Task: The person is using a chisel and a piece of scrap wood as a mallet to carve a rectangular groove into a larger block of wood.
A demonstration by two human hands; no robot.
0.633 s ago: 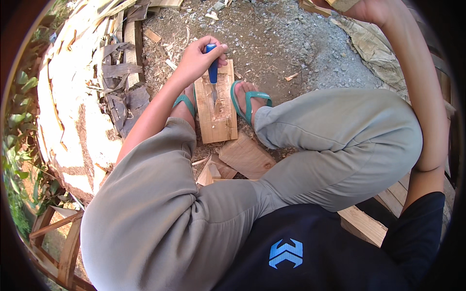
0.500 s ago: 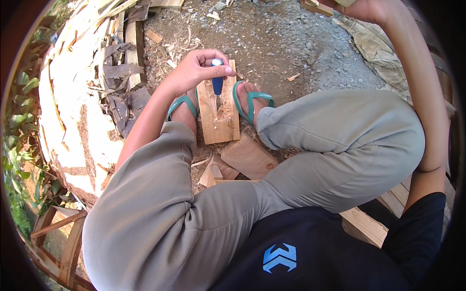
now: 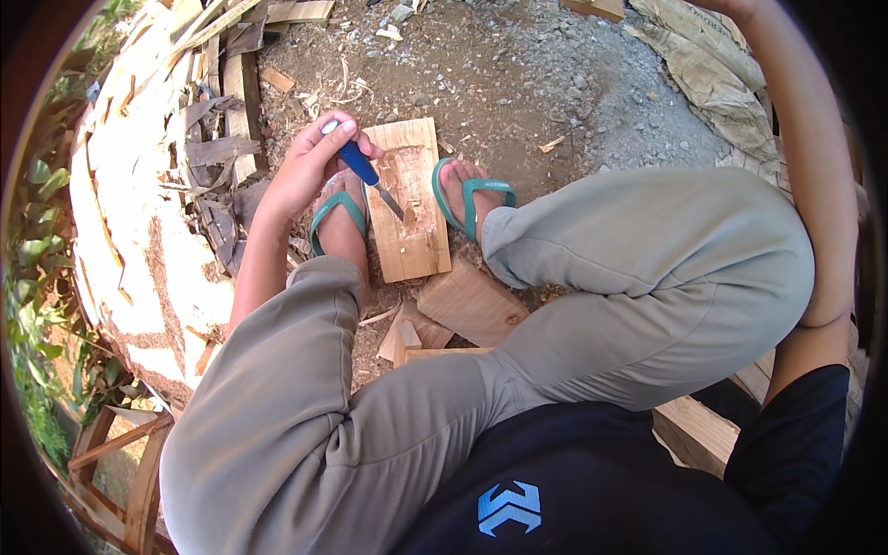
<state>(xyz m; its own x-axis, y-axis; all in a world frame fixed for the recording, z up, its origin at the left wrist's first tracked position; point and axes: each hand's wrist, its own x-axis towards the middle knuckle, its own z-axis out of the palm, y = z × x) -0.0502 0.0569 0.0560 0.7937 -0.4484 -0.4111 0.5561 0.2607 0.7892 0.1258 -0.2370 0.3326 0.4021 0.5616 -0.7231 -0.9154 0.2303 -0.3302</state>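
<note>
My left hand point(image 3: 313, 159) is closed round the blue handle of a chisel point(image 3: 359, 165), which leans with its blade tip down in the carved hollow of a wooden block point(image 3: 413, 261). Rough, chipped wood lines that hollow. The block lies on the ground between my feet, which wear green flip-flops point(image 3: 488, 185). My right forearm point(image 3: 803, 120) reaches up along the right side. Only a sliver of my right hand point(image 3: 726, 5) shows at the top edge; its fingers and anything in them are out of view.
Wood offcuts point(image 3: 472, 301) lie just below the block. Dark torn strips and a plank point(image 3: 242, 120) lie at left, beside a bright sawdust-covered patch point(image 3: 148, 231). A crumpled sack point(image 3: 708, 79) and another wood piece point(image 3: 594, 7) are at upper right.
The chisel has gone from nearly upright to a slant, its handle tipped left with my left hand. My right hand has risen mostly out of view, along with the wooden piece it held.
</note>
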